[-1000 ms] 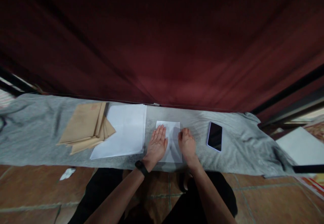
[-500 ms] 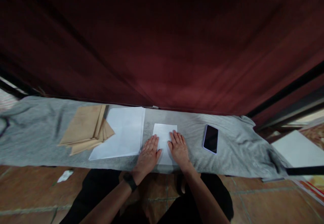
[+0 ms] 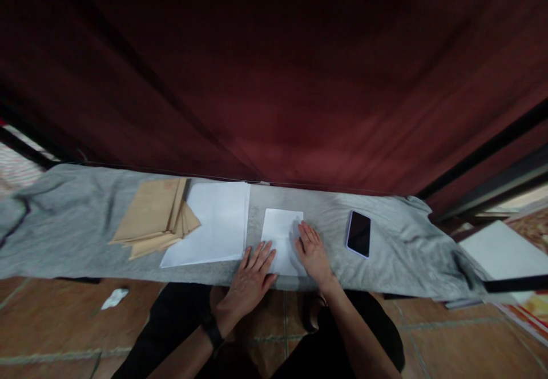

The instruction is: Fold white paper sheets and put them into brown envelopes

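Observation:
A folded sheet of white paper point(image 3: 282, 230) lies flat on the grey cloth in front of me. My left hand point(image 3: 252, 270) rests palm down at its lower left edge, fingers spread and reaching onto the paper. At the right edge, my right hand point(image 3: 314, 252) is stretched out with the fingers touching the paper near its upper right side. Neither hand grips anything. Left of the folded sheet is a stack of larger white paper point(image 3: 218, 219), partly covered by several brown envelopes point(image 3: 149, 210).
A phone with a light purple case point(image 3: 358, 234) lies on the grey cloth point(image 3: 402, 242) at the right. Dark red fabric point(image 3: 274, 93) hangs behind the long surface. A white scrap point(image 3: 115, 298) is on the tiled floor, and a pale board point(image 3: 507, 250) stands at the far right.
My left hand has slid down toward the near edge of the folded paper. My right hand has shifted slightly to the right, toward the paper's right edge. The view has moved a little.

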`<state>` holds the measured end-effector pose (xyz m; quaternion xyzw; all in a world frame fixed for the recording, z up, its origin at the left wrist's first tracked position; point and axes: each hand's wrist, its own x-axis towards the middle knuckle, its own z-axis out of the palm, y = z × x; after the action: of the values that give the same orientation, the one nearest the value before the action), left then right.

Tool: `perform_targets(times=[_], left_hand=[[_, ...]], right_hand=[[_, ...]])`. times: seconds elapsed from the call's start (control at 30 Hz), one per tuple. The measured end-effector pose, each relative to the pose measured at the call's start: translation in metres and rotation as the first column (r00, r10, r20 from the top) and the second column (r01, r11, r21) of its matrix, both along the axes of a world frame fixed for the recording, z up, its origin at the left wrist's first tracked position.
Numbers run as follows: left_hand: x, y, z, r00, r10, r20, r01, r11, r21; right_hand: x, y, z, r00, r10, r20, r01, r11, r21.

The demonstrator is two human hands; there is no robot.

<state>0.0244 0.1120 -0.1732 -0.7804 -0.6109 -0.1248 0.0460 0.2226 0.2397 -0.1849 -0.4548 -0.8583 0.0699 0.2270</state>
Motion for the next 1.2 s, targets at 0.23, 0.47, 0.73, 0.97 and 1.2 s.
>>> perform_targets(times=[0.23, 0.47, 0.73, 0.97, 1.2], left_hand=[[0.004, 0.004, 0.003, 0.998, -0.06, -0.018, 0.059, 0.997, -0.045], [0.001, 0.014, 0.008, 0.992, -0.098, -0.084, 0.083, 0.983, -0.164], [0.008, 0.014, 0.015, 0.988, -0.099, -0.116, 0.076, 0.979, -0.19], [-0.014, 0.023, 0.024, 0.97, 0.036, 0.239, 0.013, 0.98, -0.198], [-0.029, 0.053, 0.018, 0.728, 0.394, 0.561, -0.216, 0.908, -0.358]], right_hand=[[-0.015, -0.042, 0.0, 0.959, 0.277, 0.065, -0.274, 0.96, -0.056], [0.028, -0.038, 0.017, 0.922, 0.375, 0.1, -0.337, 0.902, -0.27], [0.032, -0.037, 0.024, 0.931, 0.364, -0.021, -0.348, 0.868, -0.355], [0.037, -0.027, 0.019, 0.93, 0.26, -0.26, -0.341, 0.875, -0.343], [0.029, -0.007, 0.014, 0.951, -0.058, -0.304, -0.083, 0.899, -0.431]])
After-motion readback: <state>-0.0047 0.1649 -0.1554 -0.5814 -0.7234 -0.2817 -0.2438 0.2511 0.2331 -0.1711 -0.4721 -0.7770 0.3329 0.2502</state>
